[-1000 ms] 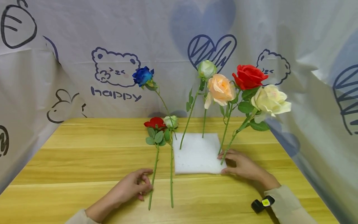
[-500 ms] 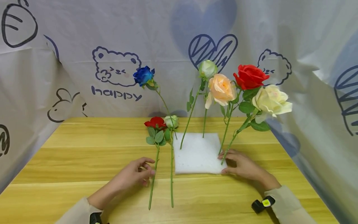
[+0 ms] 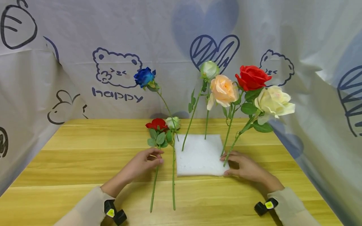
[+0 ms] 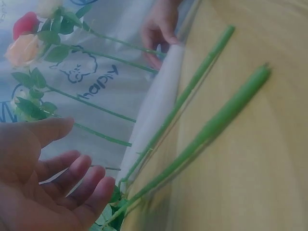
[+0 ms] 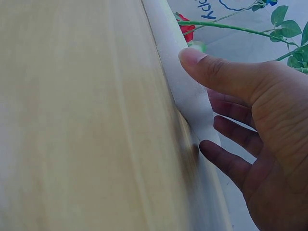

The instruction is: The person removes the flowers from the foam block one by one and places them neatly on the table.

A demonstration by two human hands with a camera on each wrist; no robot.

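Note:
My left hand (image 3: 142, 164) is over the stem of a red artificial rose (image 3: 156, 124) lying on the table, just below its leaves. In the left wrist view its fingers (image 4: 79, 187) are spread and loosely bent, apart from the two lying stems. Beside that rose lies a pale green rose (image 3: 173, 123). My right hand (image 3: 244, 166) holds the right front corner of a white foam block (image 3: 200, 158), its thumb (image 5: 216, 70) against the foam. Standing in the foam are a peach rose (image 3: 223, 91), a red rose (image 3: 253, 78), a cream rose (image 3: 273, 101) and a greenish-white rose (image 3: 210, 70).
A blue rose (image 3: 145, 77) leans left from the foam's back left corner, above the lying flowers. The wooden table (image 3: 93, 157) extends on both sides. A printed cloth (image 3: 169, 37) hangs behind and at the sides. Each wrist bears a small black camera (image 3: 266, 206).
My left hand has moved up along the lying red rose's stem, away from its lower end toward the leaves. My right hand and the foam block have stayed in place.

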